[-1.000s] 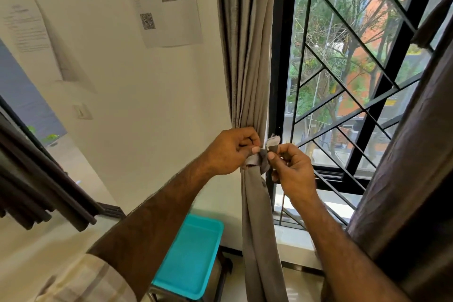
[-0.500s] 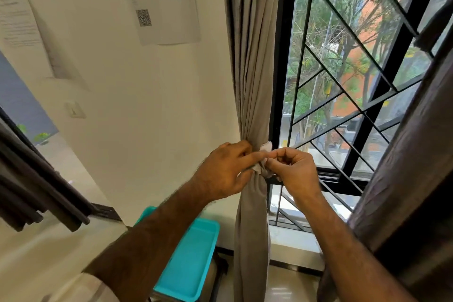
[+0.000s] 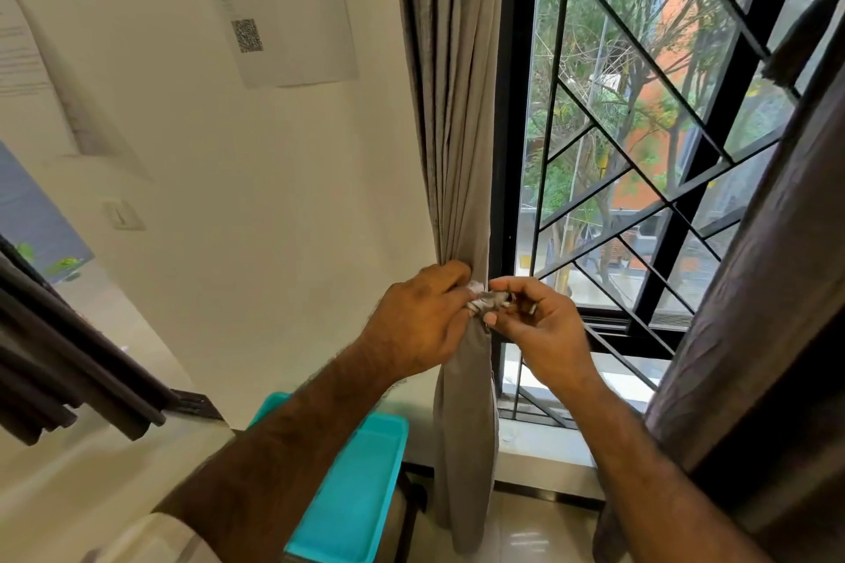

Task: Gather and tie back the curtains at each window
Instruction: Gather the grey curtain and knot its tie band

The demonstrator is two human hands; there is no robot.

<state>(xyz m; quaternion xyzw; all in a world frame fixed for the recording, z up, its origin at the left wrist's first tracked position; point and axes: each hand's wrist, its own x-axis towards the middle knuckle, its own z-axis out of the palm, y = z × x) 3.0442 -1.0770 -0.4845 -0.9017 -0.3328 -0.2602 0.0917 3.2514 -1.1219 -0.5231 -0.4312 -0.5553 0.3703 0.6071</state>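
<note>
A grey-beige curtain (image 3: 457,105) hangs gathered into a narrow bundle at the left edge of the window (image 3: 640,151). At waist height a short tie-back strip (image 3: 491,299) wraps the bundle. My left hand (image 3: 420,325) grips the bundle from the left, with fingertips on the strip's pale end. My right hand (image 3: 539,320) pinches the strip's other end between thumb and fingers, just right of the curtain. A second, darker curtain (image 3: 754,311) hangs loose at the right edge of the view.
The window has a black frame and a diagonal black grille (image 3: 640,137). A turquoise tray (image 3: 361,485) stands on something low by the wall, below my left forearm. Papers (image 3: 283,9) and a sign are fixed to the white wall. A dark blind (image 3: 59,357) juts in at left.
My right hand has shifted a little to the right, drawing the strip's end away from the curtain. My left hand has stayed on the bundle.
</note>
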